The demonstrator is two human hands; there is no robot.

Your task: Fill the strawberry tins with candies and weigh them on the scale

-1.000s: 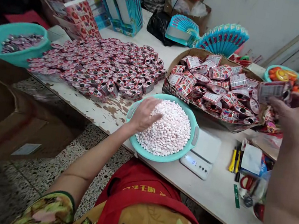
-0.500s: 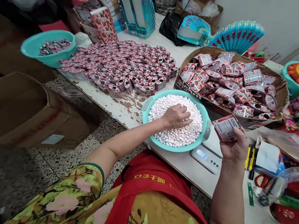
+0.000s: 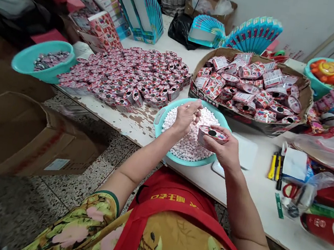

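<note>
A teal basin (image 3: 162,119) heaped with small white and pink candies (image 3: 187,145) sits on a white scale (image 3: 245,152) at the table's front edge. My left hand (image 3: 187,117) hovers over the candies, fingers bunched around a pinch of them. Just to its right, my right hand (image 3: 225,147) grips a small red-and-white candy box (image 3: 212,134) with a round hole on top, held over the basin. The two hands almost touch.
A cardboard tray (image 3: 306,96) of the same boxes stands behind the basin. Several filled boxes (image 3: 130,77) cover the table's left part beside a teal bowl (image 3: 40,73). Blue fan-shaped packs (image 3: 253,33) stand at the back. Pens, scissors and bags (image 3: 300,180) lie at the right. A brown carton (image 3: 19,135) sits on the floor.
My right hand brought the box from the right to over the basin and turned its hole upward. My left hand lifted off the candy heap with a pinch of candies toward the box.
</note>
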